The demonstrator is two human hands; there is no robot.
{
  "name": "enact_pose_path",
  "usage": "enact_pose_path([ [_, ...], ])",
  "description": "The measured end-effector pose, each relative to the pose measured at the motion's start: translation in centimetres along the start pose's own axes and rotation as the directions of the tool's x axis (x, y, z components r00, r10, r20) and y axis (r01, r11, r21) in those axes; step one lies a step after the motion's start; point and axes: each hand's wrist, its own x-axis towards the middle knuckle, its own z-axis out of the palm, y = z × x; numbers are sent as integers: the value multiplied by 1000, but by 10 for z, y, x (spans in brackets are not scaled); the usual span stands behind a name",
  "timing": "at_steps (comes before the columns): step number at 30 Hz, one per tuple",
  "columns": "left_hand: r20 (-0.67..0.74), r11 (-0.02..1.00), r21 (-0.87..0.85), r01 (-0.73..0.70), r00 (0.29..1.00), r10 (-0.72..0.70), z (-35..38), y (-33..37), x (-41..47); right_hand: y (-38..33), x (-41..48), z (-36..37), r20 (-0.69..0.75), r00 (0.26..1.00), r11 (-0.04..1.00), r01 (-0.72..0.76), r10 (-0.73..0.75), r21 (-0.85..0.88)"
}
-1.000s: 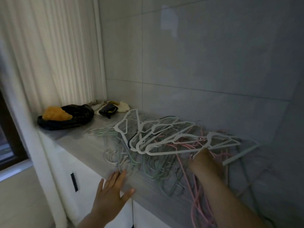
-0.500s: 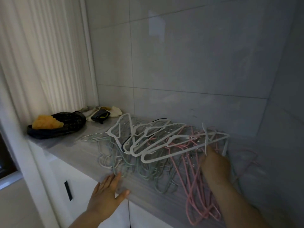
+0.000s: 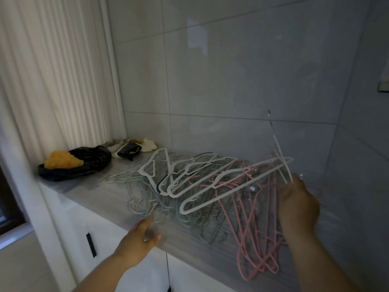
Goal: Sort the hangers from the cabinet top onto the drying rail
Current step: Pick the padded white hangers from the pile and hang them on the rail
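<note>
Tangled hangers (image 3: 197, 186) — white over green and pink — lie across the grey cabinet top (image 3: 94, 190). Right hand (image 3: 299, 203) grips white and pink ones; left hand (image 3: 139, 241), fingers extended, at the front edge. Black bag (image 3: 92, 163) sits far left

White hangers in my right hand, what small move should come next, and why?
Probably press the left hand on the green hangers and lift the white hangers clear: the right hand grips their ends, and they lie across tangled pink hangers.
</note>
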Motion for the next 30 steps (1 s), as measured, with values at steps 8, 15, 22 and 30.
enact_pose_path([
  [8,-75,964,265,7,997,14,-12,9,3,3,4,-11,88,995,995,-46,54,-85],
  [15,-319,715,485,-504,659,681,0,76,12,14,0,1,105,992,992,-55,67,-118],
  [22,228,846,438,-306,947,224,39,139,49,21,8,9,22,998,998,-53,54,-44],
  [30,172,821,523,-231,971,163,45,134,58,46,22,13,-41,980,980,-196,195,-27],
])
